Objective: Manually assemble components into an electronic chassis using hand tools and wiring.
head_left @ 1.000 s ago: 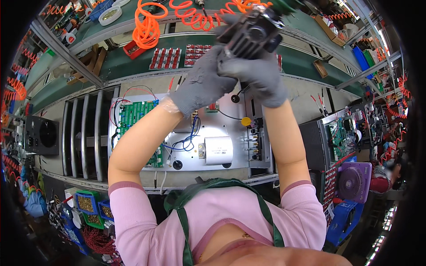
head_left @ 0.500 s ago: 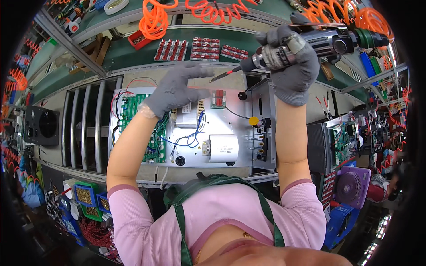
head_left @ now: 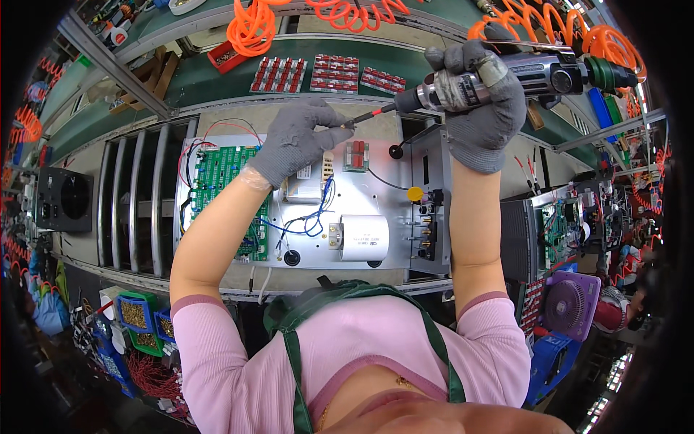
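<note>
My gloved right hand point(head_left: 486, 101) is closed around a silver air screwdriver point(head_left: 535, 76), held almost level above the work, its long bit point(head_left: 372, 114) pointing left. At the bit's tip, my gloved left hand point(head_left: 300, 141) pinches with thumb and forefinger; any small screw there is too small to make out. Below lies an open metal chassis point(head_left: 303, 257) with a large green circuit board point(head_left: 217, 181), a white cylindrical capacitor point(head_left: 365, 237), blue wires point(head_left: 314, 224) and a small board with red parts point(head_left: 356, 155). My left hand partly covers a silver boxed part point(head_left: 303, 189).
The chassis's upright connector panel point(head_left: 428, 210) stands at its right. Metal rollers point(head_left: 134, 210) run to the left, with a black unit point(head_left: 66, 202) beyond. Trays of red parts point(head_left: 335, 74) sit on the green shelf behind. Orange coiled hoses point(head_left: 253, 27) hang above. Screw bins point(head_left: 135, 316) stand lower left.
My left hand has moved slightly right and closed its thumb and forefinger at the bit's tip. The screwdriver has shifted a little to the right and levelled slightly.
</note>
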A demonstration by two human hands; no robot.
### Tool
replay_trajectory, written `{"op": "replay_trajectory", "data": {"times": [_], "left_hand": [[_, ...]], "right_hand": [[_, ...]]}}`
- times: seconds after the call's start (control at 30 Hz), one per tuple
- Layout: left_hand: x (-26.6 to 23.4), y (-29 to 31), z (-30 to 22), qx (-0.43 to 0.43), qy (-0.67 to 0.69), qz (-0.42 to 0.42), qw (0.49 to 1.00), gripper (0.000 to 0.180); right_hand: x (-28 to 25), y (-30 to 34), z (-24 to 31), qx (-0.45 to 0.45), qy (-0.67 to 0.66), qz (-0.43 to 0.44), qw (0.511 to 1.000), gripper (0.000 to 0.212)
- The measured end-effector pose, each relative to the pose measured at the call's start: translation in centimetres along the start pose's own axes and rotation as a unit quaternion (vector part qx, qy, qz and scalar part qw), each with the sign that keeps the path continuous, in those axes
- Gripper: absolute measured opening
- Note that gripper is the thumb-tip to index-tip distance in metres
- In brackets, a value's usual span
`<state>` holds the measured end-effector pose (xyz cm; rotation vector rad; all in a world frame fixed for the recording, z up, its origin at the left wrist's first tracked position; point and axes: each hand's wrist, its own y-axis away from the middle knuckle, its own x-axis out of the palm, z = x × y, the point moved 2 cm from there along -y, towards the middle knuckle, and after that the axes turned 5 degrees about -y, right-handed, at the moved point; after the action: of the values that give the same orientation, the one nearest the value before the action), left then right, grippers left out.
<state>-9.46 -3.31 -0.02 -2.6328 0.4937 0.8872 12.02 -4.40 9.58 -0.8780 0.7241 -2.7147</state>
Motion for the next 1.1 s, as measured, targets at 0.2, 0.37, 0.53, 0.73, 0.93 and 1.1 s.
{"op": "replay_trajectory", "data": {"times": [0.2, 0.37, 0.53, 0.73, 0.93, 1.1], "left_hand": [[0.1, -0.1, -0.3, -0.017, -0.042, -0.013, 0.999, 0.022], [0.3, -0.1, 0.1, -0.005, -0.064, -0.015, 0.998, 0.021], [0.5, -0.1, 0.2, 0.027, -0.105, -0.037, 0.993, 0.021], [0.7, -0.4, 0.5, 0.009, -0.142, -0.031, 0.989, 0.023], [1.0, -0.2, 0.5, -0.001, -0.110, -0.027, 0.994, 0.027], [1.2, -0.2, 0.5, -0.033, -0.059, 0.008, 0.998, 0.028]], "right_hand": [[-0.1, 0.1, -0.3, 0.022, 0.017, 0.011, 1.000, 0.023], [0.6, 0.3, -0.5, 0.013, 0.040, -0.028, 0.999, 0.033], [0.8, 0.4, -0.6, 0.016, 0.102, -0.011, 0.995, 0.039], [-1.0, 0.3, -1.7, -0.013, 0.083, 0.010, 0.996, 0.025], [0.4, 0.5, -1.2, 0.024, 0.119, -0.016, 0.993, 0.027], [-0.8, 0.4, -1.6, -0.006, 0.103, -0.006, 0.995, 0.027]]}}
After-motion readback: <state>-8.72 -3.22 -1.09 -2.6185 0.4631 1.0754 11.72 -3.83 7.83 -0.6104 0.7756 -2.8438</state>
